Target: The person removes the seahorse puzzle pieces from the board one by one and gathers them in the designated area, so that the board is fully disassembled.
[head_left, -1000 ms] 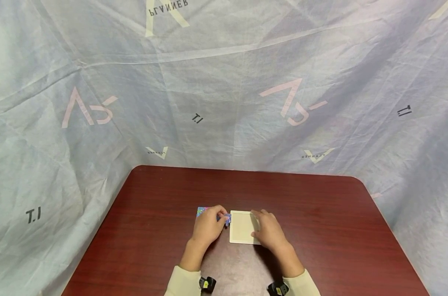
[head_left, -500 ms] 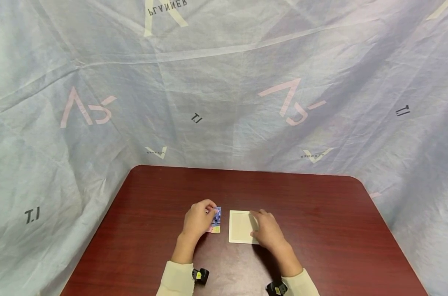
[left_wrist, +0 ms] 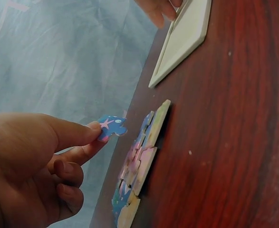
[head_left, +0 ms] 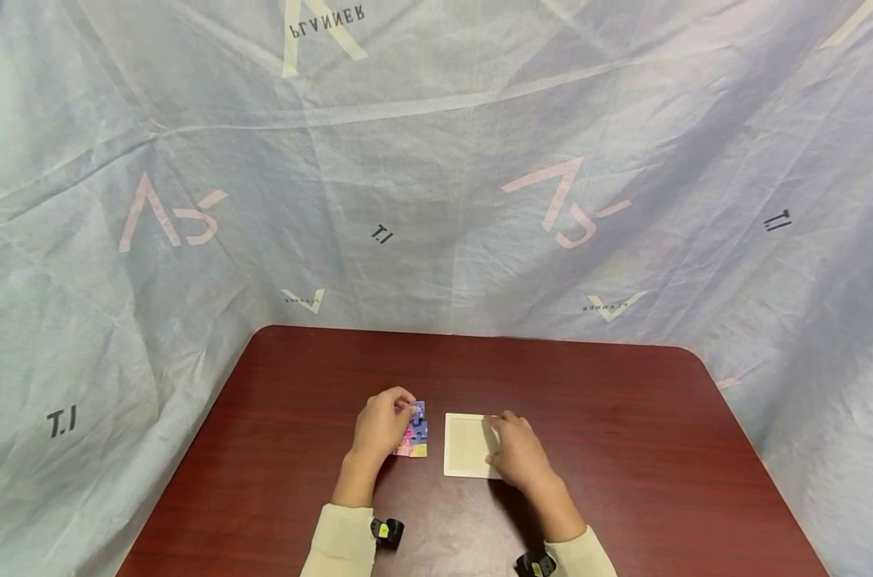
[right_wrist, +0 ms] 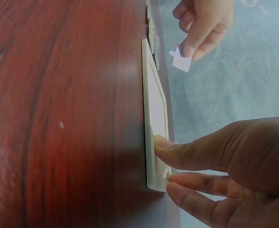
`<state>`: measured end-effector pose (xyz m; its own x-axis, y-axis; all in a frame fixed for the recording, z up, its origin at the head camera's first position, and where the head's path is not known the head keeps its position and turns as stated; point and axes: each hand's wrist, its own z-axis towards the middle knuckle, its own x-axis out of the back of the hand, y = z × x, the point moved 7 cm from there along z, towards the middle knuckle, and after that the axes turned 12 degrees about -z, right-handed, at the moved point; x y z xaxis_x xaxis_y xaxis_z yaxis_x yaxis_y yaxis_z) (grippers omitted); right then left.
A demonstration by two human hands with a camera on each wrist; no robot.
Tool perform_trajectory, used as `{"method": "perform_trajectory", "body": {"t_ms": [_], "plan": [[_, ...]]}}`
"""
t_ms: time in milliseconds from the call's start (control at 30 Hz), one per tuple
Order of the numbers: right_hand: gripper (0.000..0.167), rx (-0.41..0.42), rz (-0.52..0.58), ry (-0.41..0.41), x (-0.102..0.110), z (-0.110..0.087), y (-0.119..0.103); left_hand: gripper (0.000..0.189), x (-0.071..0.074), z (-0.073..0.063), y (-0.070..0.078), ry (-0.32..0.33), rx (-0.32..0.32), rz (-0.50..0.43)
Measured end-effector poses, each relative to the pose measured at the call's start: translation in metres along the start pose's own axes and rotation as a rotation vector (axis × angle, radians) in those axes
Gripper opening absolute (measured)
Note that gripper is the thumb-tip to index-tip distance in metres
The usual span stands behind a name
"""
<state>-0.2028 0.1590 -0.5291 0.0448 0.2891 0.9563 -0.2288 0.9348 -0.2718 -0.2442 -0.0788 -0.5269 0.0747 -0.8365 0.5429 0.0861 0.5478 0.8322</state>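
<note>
Between thumb and index finger my left hand pinches a small jigsaw piece, blue with a pink star. It is held up above the partly joined jigsaw pieces, which lie flat on the table in blue, pink and yellow. Their left part is hidden by that hand in the head view. My right hand rests on the right side of a cream puzzle tray. In the right wrist view its thumb touches the tray's upper face and its fingers lie at the far rim, relaxed. The tray's bare bottom shows.
The dark red wooden table stretches around both hands. Behind and beside it hangs a grey printed cloth. A narrow strip of table separates the tray from the jigsaw pieces.
My left hand has moved left, away from the tray's left edge to over the jigsaw pieces, uncovering their right part. My right hand stays at the tray.
</note>
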Motion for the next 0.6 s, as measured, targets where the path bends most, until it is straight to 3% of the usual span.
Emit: {"method": "perform_trajectory", "body": {"t_ms": [600], "plan": [[0.067, -0.004, 0.001, 0.002, -0.001, -0.001, -0.001, 0.005, -0.012, 0.004, -0.012, -0.019, 0.043, 0.019]]}}
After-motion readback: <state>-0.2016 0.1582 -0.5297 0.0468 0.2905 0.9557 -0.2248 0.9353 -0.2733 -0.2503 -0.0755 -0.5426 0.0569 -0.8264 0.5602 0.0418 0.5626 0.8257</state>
